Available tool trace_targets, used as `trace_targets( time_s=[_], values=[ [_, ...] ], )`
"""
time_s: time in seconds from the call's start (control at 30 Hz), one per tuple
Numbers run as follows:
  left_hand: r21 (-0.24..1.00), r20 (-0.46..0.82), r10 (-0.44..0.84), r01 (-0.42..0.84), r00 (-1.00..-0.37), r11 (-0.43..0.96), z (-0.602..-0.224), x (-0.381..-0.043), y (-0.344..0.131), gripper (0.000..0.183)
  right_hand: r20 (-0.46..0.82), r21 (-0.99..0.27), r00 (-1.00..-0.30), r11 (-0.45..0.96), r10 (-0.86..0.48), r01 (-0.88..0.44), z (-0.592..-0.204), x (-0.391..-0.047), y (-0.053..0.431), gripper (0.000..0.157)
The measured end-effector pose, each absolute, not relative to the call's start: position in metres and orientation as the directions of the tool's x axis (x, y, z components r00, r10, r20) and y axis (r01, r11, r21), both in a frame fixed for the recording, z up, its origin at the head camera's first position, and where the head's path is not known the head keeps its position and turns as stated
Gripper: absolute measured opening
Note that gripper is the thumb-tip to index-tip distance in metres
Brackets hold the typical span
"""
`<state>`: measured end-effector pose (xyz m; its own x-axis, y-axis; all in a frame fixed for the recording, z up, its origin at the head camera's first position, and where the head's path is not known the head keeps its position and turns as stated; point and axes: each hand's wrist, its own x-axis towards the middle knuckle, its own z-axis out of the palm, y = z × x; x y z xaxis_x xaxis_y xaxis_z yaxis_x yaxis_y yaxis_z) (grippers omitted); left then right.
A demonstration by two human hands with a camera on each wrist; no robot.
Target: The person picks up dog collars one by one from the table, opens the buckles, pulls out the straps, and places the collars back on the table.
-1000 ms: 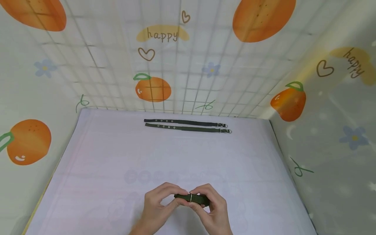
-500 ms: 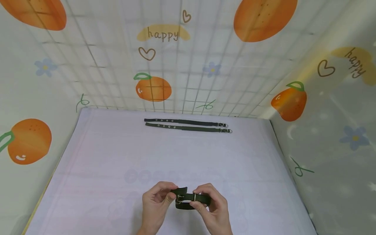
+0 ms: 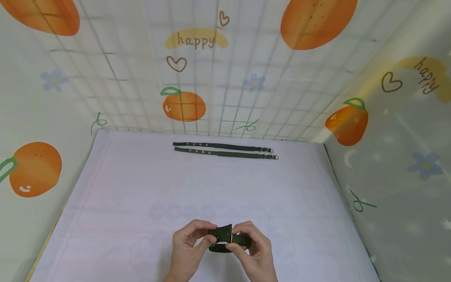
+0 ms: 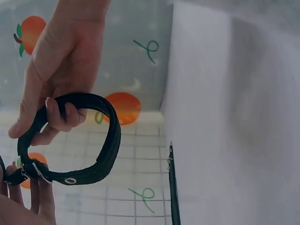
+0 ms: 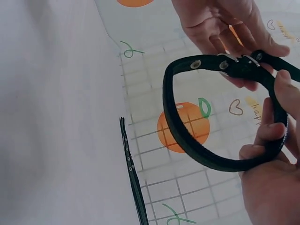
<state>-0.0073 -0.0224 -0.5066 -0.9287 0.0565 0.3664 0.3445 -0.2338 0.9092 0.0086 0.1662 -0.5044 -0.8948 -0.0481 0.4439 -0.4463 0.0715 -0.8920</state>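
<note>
A dark green buckled collar (image 3: 241, 239), bent into a loop, is held between both hands over the near part of the table. My left hand (image 3: 188, 246) pinches the strap's free end (image 3: 223, 233), which stands up beside the metal loop near the right fingers. My right hand (image 3: 255, 246) grips the collar's right side, thumb and fingers on the band. In the left wrist view, the metal buckle (image 4: 32, 168) lies at the left fingers and an eyelet (image 4: 70, 181) shows along the band. The right wrist view shows the free end (image 5: 281, 66) reaching past the buckle.
Two more collars, a black one (image 3: 232, 147) and a green one (image 3: 236, 154), lie straight and side by side at the back of the white table (image 3: 141, 184). Behind and beside it hang curtains (image 3: 141, 98) printed with oranges.
The collar's loop has opened out. The left hand shifted its pinch to the strap's free end and brought that end right, up to the metal loop; the right hand keeps its grip.
</note>
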Motion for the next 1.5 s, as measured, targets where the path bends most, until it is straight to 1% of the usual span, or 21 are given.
trace_targets(
  time_s=[0.13, 0.27, 0.33, 0.37, 0.4, 0.47, 0.57, 0.63, 0.67, 0.73, 0.8, 0.9, 0.97, 1.03, 1.13, 1.23, 1.33, 1.4, 1.5],
  values=[
    [0.888, 0.446, 0.107, 0.424, -0.889, -0.178, -0.509, -0.009, -0.021, 0.029, 0.441, -0.894, -0.896, 0.064, -0.058, -0.444, -0.504, 0.009, 0.166, 0.043],
    [0.819, 0.570, 0.213, 0.571, -0.793, -0.066, -0.515, -0.011, -0.019, 0.042, 0.446, -0.893, -0.892, 0.028, -0.072, -0.449, -0.504, 0.009, 0.167, 0.043],
    [0.786, 0.603, 0.251, 0.618, -0.757, -0.022, -0.518, -0.011, -0.018, 0.047, 0.454, -0.890, -0.888, 0.004, -0.067, -0.456, -0.504, 0.009, 0.167, 0.043],
    [0.777, 0.609, 0.256, 0.629, -0.751, -0.003, -0.519, -0.011, -0.017, 0.048, 0.450, -0.893, -0.891, -0.006, -0.059, -0.450, -0.504, 0.009, 0.167, 0.042],
    [0.779, 0.603, 0.257, 0.627, -0.755, 0.011, -0.520, -0.011, -0.017, 0.048, 0.451, -0.893, -0.891, -0.023, -0.050, -0.450, -0.503, 0.009, 0.167, 0.041],
    [0.815, 0.562, 0.251, 0.580, -0.788, -0.006, -0.521, -0.010, -0.017, 0.044, 0.430, -0.902, -0.902, -0.045, -0.028, -0.429, -0.502, 0.010, 0.166, 0.038],
    [0.868, 0.492, 0.236, 0.492, -0.838, -0.064, -0.522, -0.008, -0.017, 0.037, 0.341, -0.938, -0.940, -0.063, 0.014, -0.342, -0.501, 0.013, 0.163, 0.033],
    [0.894, 0.448, 0.236, 0.439, -0.862, -0.093, -0.521, -0.008, -0.017, 0.034, 0.314, -0.948, -0.948, -0.038, 0.044, -0.316, -0.501, 0.014, 0.160, 0.031],
    [0.897, 0.441, 0.238, 0.432, -0.865, -0.093, -0.520, -0.008, -0.017, 0.034, 0.321, -0.946, -0.945, -0.020, 0.058, -0.323, -0.501, 0.014, 0.159, 0.030],
    [0.884, 0.461, 0.243, 0.465, -0.853, -0.047, -0.518, -0.010, -0.018, 0.034, 0.349, -0.937, -0.933, 0.040, 0.089, -0.347, -0.503, 0.013, 0.155, 0.030],
    [0.843, 0.509, 0.258, 0.536, -0.821, 0.042, -0.517, -0.012, -0.019, 0.035, 0.406, -0.911, -0.906, 0.129, 0.118, -0.392, -0.505, 0.011, 0.152, 0.030],
    [0.719, 0.600, 0.303, 0.665, -0.740, 0.202, -0.516, -0.016, -0.021, 0.037, 0.450, -0.880, -0.880, 0.243, 0.152, -0.408, -0.508, 0.009, 0.149, 0.026],
    [0.628, 0.634, 0.344, 0.721, -0.692, 0.294, -0.515, -0.018, -0.022, 0.040, 0.482, -0.854, -0.863, 0.300, 0.150, -0.424, -0.509, 0.008, 0.148, 0.024],
    [0.555, 0.646, 0.384, 0.751, -0.660, 0.358, -0.514, -0.020, -0.024, 0.042, 0.495, -0.839, -0.858, 0.330, 0.138, -0.432, -0.512, 0.007, 0.147, 0.027],
    [0.516, 0.623, 0.423, 0.752, -0.658, 0.410, -0.512, -0.019, -0.025, 0.043, 0.490, -0.840, -0.863, 0.331, 0.121, -0.430, -0.514, 0.007, 0.146, 0.037],
    [0.525, 0.604, 0.437, 0.745, -0.666, 0.410, -0.512, -0.018, -0.026, 0.039, 0.465, -0.858, -0.879, 0.302, 0.108, -0.417, -0.516, 0.007, 0.146, 0.041],
    [0.558, 0.599, 0.434, 0.739, -0.674, 0.378, -0.513, -0.018, -0.026, 0.033, 0.439, -0.878, -0.893, 0.257, 0.097, -0.404, -0.514, 0.008, 0.146, 0.040],
    [0.577, 0.607, 0.422, 0.739, -0.673, 0.348, -0.513, -0.018, -0.026, 0.031, 0.395, -0.906, -0.913, 0.205, 0.100, -0.370, -0.512, 0.008, 0.146, 0.038],
    [0.638, 0.594, 0.399, 0.711, -0.698, 0.294, -0.512, -0.016, -0.024, 0.029, 0.325, -0.943, -0.938, 0.118, 0.118, -0.312, -0.509, 0.010, 0.145, 0.035]
  ],
)
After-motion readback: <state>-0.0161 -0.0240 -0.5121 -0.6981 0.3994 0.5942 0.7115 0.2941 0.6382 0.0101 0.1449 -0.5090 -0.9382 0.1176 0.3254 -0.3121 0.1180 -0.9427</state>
